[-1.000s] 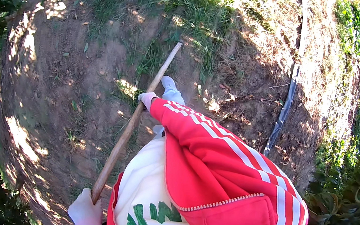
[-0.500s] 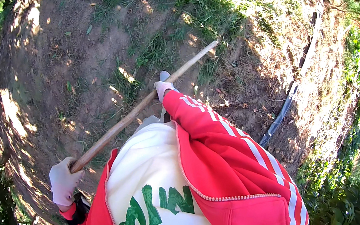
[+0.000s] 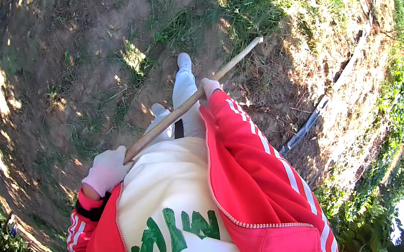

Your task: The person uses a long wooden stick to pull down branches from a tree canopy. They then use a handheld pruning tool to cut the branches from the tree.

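A long, pale wooden pole [image 3: 165, 123] slants across my front, from low on the left to the far right. My left hand [image 3: 107, 168], in a white glove with a pinkish cuff, is closed around its near end beside my waist. Farther up, my gloved right hand [image 3: 210, 88] grips the same pole above my legs. The far tip lies over shaded soil at the edge of the grass; whether a tool head is fixed there, I cannot tell.
Bare soil [image 3: 35, 71] with patches of grass [image 3: 243, 5] surrounds my feet, where a white shoe [image 3: 184, 61] points forward. On the right, a dark hose or pipe [image 3: 309, 123] runs along the ground. Leafy plants [image 3: 369, 245] border the right side.
My left hand has moved up and right, closer to my body. The right hand and the pole have shifted right and slightly farther away. My legs and a shoe now show more.
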Tool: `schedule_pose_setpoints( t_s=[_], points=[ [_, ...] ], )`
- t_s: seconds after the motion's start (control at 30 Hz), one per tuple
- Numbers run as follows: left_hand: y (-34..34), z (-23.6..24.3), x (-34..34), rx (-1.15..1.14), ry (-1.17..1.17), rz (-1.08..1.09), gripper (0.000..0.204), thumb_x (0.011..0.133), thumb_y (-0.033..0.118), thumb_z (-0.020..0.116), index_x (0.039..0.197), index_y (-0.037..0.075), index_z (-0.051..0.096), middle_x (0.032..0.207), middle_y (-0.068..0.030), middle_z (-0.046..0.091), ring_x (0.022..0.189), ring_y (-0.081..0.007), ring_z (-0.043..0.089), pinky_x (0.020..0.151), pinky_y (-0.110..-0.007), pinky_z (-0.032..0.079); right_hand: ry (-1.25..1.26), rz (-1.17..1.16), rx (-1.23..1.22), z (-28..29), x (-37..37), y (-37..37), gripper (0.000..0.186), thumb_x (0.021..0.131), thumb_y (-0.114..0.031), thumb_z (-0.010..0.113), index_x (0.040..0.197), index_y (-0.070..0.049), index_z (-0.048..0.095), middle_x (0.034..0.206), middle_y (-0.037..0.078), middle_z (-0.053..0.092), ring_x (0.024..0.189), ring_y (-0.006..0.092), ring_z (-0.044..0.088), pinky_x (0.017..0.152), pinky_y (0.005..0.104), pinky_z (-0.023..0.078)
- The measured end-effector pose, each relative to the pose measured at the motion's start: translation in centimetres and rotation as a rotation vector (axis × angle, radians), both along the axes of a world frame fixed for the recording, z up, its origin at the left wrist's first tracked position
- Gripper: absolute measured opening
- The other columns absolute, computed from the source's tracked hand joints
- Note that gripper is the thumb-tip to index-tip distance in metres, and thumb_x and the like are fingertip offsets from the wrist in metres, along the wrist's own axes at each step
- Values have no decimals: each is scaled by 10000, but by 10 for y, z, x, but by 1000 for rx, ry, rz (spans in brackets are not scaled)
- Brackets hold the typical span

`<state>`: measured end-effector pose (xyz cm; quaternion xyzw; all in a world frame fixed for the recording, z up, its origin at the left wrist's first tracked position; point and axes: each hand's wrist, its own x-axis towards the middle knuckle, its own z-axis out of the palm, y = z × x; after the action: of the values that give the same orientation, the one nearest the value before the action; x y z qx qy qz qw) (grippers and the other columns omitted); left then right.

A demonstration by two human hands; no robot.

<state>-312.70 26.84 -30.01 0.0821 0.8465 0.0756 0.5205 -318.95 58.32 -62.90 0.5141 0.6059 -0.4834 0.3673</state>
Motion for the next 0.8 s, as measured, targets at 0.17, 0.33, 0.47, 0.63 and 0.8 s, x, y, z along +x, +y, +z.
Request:
schedule_pose_setpoints(
  t_s=[0.17, 0.33, 0.47, 0.63, 0.8],
  points=[
    [-61, 74, 68, -236, -94, 48, 302, 817, 324, 596, 890, 41, 517, 733, -210, 621, 725, -394, 617, 645, -478, 478, 77, -238, -67, -41, 62, -84, 379, 778, -272, 626, 1023, 11, 566, 872, 175, 622, 753, 327, 645, 620, 491, 558],
    [-112, 115, 96, -355, 51, -14, 258, 763, 278, 657, 862, 73, 535, 677, -164, 618, 676, -358, 621, 620, -442, 483, -3, -336, -226, -31, 106, -143, 353, 815, -236, 597, 1076, -21, 496, 916, 166, 619, 781, 332, 651, 657, 491, 564],
    [-143, 115, 100, -260, 190, 74, 228, 734, 259, 686, 840, 79, 595, 692, -158, 618, 667, -345, 617, 601, -420, 471, -128, -350, -357, -19, 128, -155, 285, 855, -277, 549, 1031, -56, 515, 920, 136, 626, 792, 309, 648, 684, 501, 561],
    [-152, 91, 93, -165, 401, 95, 203, 686, 189, 684, 837, 76, 607, 690, -145, 613, 679, -339, 612, 602, -406, 465, -150, -534, -344, -14, 126, -131, 219, 867, -271, 533, 965, -76, 532, 871, 109, 616, 803, 294, 633, 730, 503, 547],
    [-125, 26, 94, 16, 385, 85, 227, 717, 191, 670, 898, 84, 582, 747, -138, 619, 698, -338, 617, 618, -412, 473, 41, -719, -222, -37, 102, -46, 177, 833, -238, 558, 876, -68, 528, 782, 95, 582, 751, 278, 588, 720, 466, 515]
  ],
)
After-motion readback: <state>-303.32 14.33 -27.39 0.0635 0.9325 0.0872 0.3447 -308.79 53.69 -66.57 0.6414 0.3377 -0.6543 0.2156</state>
